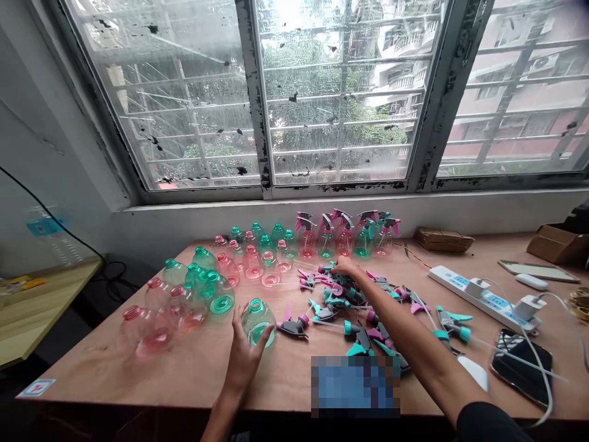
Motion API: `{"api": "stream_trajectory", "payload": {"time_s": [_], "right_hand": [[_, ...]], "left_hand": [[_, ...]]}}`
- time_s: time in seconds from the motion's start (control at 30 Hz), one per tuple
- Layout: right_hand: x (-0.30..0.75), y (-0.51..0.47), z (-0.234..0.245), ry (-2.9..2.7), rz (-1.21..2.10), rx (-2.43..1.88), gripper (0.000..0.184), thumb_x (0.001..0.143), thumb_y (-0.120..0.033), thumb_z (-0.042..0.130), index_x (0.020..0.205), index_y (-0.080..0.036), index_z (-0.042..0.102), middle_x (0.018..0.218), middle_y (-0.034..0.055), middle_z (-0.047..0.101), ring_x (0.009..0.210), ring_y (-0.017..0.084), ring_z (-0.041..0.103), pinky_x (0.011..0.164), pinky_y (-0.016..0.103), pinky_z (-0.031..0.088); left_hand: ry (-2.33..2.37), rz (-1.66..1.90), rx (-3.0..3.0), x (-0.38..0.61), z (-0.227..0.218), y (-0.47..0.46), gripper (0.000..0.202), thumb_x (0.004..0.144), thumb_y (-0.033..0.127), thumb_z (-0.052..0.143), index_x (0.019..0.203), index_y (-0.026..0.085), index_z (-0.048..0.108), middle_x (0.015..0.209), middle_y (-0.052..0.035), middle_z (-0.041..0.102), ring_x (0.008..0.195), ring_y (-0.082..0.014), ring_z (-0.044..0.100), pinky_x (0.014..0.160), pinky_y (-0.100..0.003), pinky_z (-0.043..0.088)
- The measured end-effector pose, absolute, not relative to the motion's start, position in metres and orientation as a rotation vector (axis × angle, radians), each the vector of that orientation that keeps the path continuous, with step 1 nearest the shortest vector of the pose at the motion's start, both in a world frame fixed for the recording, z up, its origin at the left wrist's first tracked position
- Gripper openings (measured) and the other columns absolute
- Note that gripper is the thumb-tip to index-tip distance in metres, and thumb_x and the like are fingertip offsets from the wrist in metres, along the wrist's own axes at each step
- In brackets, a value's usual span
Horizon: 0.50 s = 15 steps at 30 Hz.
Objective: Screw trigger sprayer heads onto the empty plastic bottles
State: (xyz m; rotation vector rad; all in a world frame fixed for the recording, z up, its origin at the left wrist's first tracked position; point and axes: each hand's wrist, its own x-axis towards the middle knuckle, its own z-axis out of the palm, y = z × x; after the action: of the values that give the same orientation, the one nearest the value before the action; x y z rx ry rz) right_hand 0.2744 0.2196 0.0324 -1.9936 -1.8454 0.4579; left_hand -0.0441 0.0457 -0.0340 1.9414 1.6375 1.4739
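Note:
My left hand (pixel 243 356) cups a clear green plastic bottle (pixel 257 320) lying on the wooden table (pixel 193 368), fingers curled round its side. My right hand (pixel 344 266) reaches far forward into a heap of pink and teal spray trigger heads (pixel 343 301), fingers closed on one of them. Several loose green and pink bottles (pixel 202 288) lie left of the heap. A row of assembled spray bottles (pixel 350 236) stands at the back near the window sill.
A white power strip (pixel 478 294) with a plugged charger and cables lies on the right, beside a black phone (pixel 519 365) and a white mouse (pixel 473 371). Cardboard boxes (pixel 556 244) sit at the far right. A lower table (pixel 41 301) stands left.

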Motion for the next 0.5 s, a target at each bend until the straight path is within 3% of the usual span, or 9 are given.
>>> {"api": "stream_trajectory", "payload": {"time_s": [0.1, 0.2, 0.3, 0.43, 0.5], "right_hand": [[0.262, 0.220, 0.037, -1.781, 0.459, -1.880, 0.030, 0.097, -0.030, 0.064, 0.123, -0.018, 0.062, 0.125, 0.0078, 0.065, 0.103, 0.026, 0.067, 0.085, 0.044, 0.058], [0.258, 0.215, 0.051, -1.680, 0.375, -1.725, 0.029, 0.097, -0.030, 0.064, 0.123, -0.017, 0.062, 0.123, 0.0080, 0.066, 0.100, 0.024, 0.068, 0.084, 0.044, 0.058], [0.265, 0.196, 0.074, -1.527, 0.220, -1.525, 0.031, 0.097, -0.031, 0.061, 0.124, -0.015, 0.059, 0.113, 0.0109, 0.070, 0.095, 0.024, 0.069, 0.084, 0.041, 0.057], [0.277, 0.132, 0.090, -1.267, 0.009, -1.276, 0.041, 0.098, -0.036, 0.051, 0.133, -0.015, 0.044, 0.113, 0.0129, 0.067, 0.102, 0.025, 0.066, 0.088, 0.040, 0.055], [0.280, 0.088, 0.084, -1.133, -0.074, -1.173, 0.043, 0.096, -0.037, 0.051, 0.132, -0.018, 0.039, 0.116, 0.0117, 0.062, 0.103, 0.024, 0.065, 0.086, 0.040, 0.055]], "left_hand": [[1.641, 1.437, 1.905, -0.049, -0.043, 0.051, 0.075, 0.088, 0.047, 0.066, 0.146, 0.024, 0.025, 0.142, -0.0212, 0.052, 0.130, -0.0367, 0.057, 0.101, -0.055, 0.052], [1.613, 1.452, 1.913, -0.051, -0.049, 0.054, 0.090, 0.078, 0.048, 0.077, 0.144, 0.026, 0.020, 0.142, -0.0200, 0.050, 0.127, -0.0369, 0.059, 0.100, -0.056, 0.053], [1.570, 1.486, 1.949, -0.049, -0.045, 0.050, 0.087, 0.077, 0.045, 0.079, 0.141, 0.030, 0.022, 0.138, -0.0162, 0.052, 0.124, -0.0348, 0.060, 0.100, -0.057, 0.052], [1.498, 1.560, 2.114, -0.042, -0.029, 0.034, 0.074, 0.078, 0.042, 0.080, 0.137, 0.032, 0.036, 0.142, -0.0120, 0.048, 0.136, -0.0345, 0.049, 0.113, -0.057, 0.040], [1.415, 1.578, 2.332, -0.036, -0.024, 0.024, 0.071, 0.080, 0.040, 0.079, 0.139, 0.034, 0.039, 0.143, -0.0114, 0.047, 0.136, -0.0350, 0.048, 0.112, -0.058, 0.041]]}}
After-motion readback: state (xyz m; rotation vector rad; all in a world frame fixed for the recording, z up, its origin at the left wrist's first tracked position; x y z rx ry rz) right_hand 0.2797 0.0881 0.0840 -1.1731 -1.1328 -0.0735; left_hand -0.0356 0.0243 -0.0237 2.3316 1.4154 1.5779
